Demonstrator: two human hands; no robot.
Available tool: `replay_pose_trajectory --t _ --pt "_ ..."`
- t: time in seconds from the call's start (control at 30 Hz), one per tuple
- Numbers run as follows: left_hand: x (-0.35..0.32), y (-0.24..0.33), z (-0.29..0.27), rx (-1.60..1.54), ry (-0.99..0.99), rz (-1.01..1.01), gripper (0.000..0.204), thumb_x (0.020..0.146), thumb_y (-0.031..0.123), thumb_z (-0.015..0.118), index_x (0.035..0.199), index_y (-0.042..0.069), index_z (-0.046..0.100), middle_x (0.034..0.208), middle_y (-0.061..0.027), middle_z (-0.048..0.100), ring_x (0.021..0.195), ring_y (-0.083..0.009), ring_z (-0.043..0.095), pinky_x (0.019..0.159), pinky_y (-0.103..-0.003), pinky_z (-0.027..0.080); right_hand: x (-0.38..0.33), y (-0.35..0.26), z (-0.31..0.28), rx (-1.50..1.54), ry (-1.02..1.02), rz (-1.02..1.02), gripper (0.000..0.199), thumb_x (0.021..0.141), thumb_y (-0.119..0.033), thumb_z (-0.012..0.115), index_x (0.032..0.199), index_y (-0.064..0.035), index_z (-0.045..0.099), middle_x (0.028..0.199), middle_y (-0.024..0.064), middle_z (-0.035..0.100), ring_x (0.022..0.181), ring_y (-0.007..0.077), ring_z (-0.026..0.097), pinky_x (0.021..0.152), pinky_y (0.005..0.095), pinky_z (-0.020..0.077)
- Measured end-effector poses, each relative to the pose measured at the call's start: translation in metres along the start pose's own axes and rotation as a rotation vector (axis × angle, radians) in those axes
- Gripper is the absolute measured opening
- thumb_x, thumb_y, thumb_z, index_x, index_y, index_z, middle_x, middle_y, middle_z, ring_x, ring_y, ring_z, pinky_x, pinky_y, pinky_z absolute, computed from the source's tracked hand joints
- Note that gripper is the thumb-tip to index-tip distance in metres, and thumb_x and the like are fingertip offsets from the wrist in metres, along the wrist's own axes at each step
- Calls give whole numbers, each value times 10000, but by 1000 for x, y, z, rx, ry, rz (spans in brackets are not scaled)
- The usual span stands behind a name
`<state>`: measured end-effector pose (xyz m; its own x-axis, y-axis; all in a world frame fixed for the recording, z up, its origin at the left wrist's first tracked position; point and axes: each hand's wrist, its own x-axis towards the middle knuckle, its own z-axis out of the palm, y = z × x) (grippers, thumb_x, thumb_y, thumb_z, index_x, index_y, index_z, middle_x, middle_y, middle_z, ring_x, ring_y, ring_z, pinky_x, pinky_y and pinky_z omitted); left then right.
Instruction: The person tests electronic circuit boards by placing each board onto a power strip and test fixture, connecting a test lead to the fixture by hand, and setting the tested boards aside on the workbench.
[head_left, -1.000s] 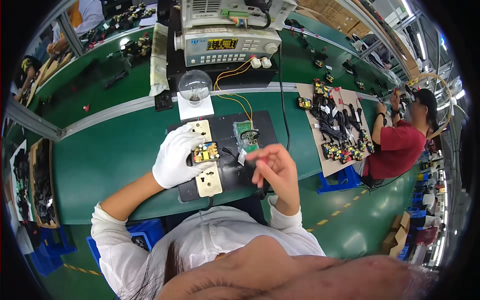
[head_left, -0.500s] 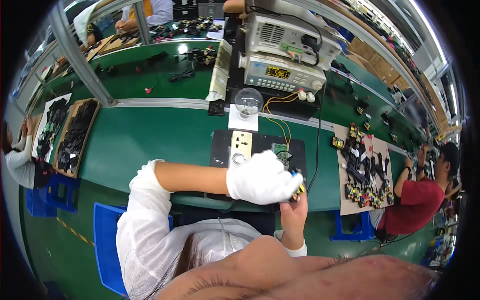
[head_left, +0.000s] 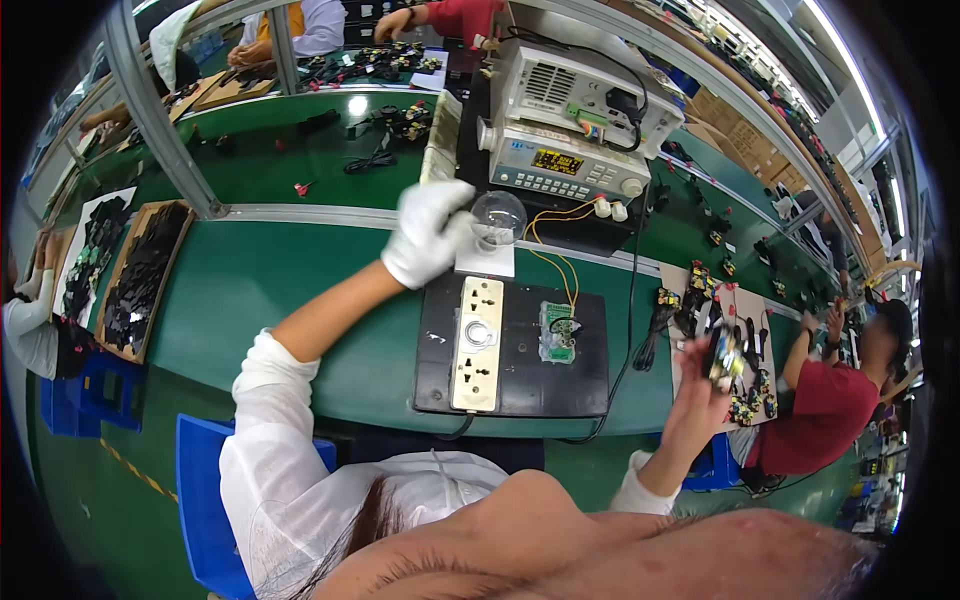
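My left hand, in a white glove, is at the left edge of a clear round bowl that stands on a white sheet. Its thumb and fingers are apart; whether they touch the bowl I cannot tell. My bare right hand is raised at the right, closed around a small black and yellow electronic part, blurred by motion. Between the arms, a black board carries a cream socket strip with a round fitting and a green circuit board with yellow wires.
Bench instruments are stacked behind the bowl. A cardboard sheet with several wired parts lies at the right, near a person in red. At the left is a tray of black pieces. A metal post rises at the back left.
My hands were together over the front of the black board. My left has moved up and left to the bowl; my right has moved right with the part. A red sleeve appears at the back.
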<state>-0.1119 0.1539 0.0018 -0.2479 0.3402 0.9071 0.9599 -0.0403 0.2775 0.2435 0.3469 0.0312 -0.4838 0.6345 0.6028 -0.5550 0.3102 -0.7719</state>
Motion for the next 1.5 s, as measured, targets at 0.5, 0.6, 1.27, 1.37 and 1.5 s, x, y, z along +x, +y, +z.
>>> replay_pose_trajectory --t 0.5,0.6,1.27,1.37,1.5 --pt "-47 -163 -17 836 -439 -650 439 843 361 640 1235 169 685 1460 -194 509 1373 -343 430 1119 -503 316 273 163 -19 -892 -145 -103 400 882 -357 748 911 22 627 839 131 612 767 226 571 735 359 474" --pt "-49 -165 -18 841 -347 -643 425 832 361 651 1216 184 697 1427 -230 524 1311 -358 479 1066 -521 370 258 224 -27 -711 -197 160 382 924 -374 689 1031 -9 648 923 135 667 844 229 595 798 356 475" --pt "-58 -197 -64 886 -408 -643 209 910 309 607 982 145 714 893 -145 727 874 -330 704 779 -469 534 139 194 -56 -1297 -421 -39 192 901 -186 662 1030 -56 720 1235 164 645 1175 346 589 1021 435 453" --pt "-59 -191 -56 702 -204 -719 224 955 321 566 941 145 704 946 -165 721 852 -372 695 759 -486 540 126 160 -55 -1058 -265 -223 146 930 -79 634 1047 -32 706 1095 141 696 1019 312 656 932 366 501" --pt "-45 -164 -68 -266 149 -1085 299 980 380 593 961 91 667 735 -30 584 585 -183 530 569 -333 431 109 120 -46 -642 -115 -24 177 992 -96 595 1086 21 689 1054 101 715 927 185 672 848 295 520"
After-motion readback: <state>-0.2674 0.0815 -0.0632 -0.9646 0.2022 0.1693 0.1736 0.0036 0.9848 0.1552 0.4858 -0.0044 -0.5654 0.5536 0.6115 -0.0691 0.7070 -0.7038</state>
